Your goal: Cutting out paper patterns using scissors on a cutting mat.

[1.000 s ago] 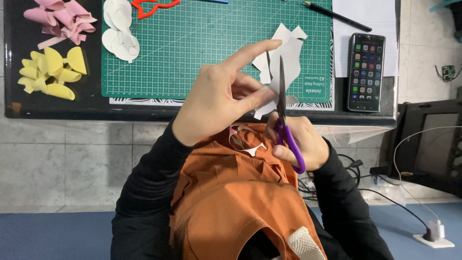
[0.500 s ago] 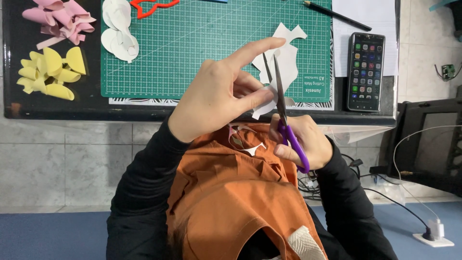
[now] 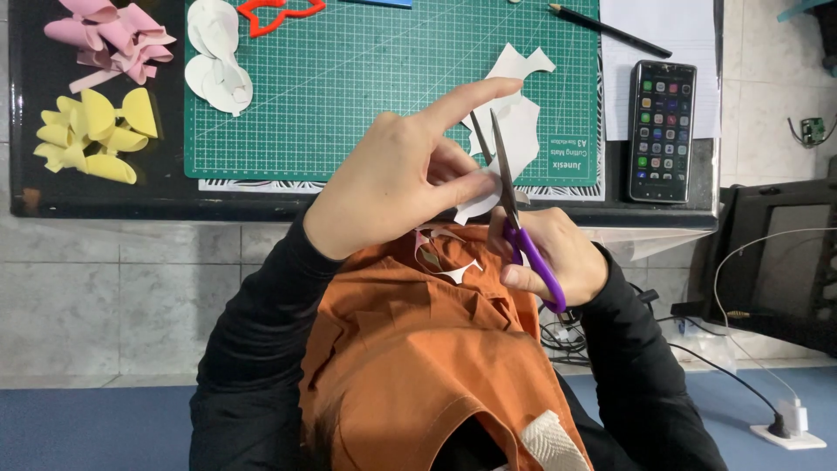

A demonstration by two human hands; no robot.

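Observation:
My left hand (image 3: 397, 187) pinches a white foam sheet (image 3: 514, 139) between thumb and fingers, with the index finger stretched out over it. My right hand (image 3: 558, 253) grips purple-handled scissors (image 3: 510, 205), whose blades stand slightly apart and point up into the sheet. Both hands hover above my lap, just in front of the table edge. A cut white scrap (image 3: 445, 257) lies on my orange garment (image 3: 418, 349) below the hands.
A green cutting mat (image 3: 349, 78) lies on the black table (image 3: 26, 183). On the table are pink foam bows (image 3: 109, 39), yellow foam pieces (image 3: 91, 135), white foam shapes (image 3: 218, 74), a red cutout (image 3: 279, 13), a pencil (image 3: 610, 30) and a phone (image 3: 661, 131). Cables (image 3: 741, 288) run at right.
The scissor blades have opened slightly and sit a little further into the white sheet. Both hands stay almost in the same place.

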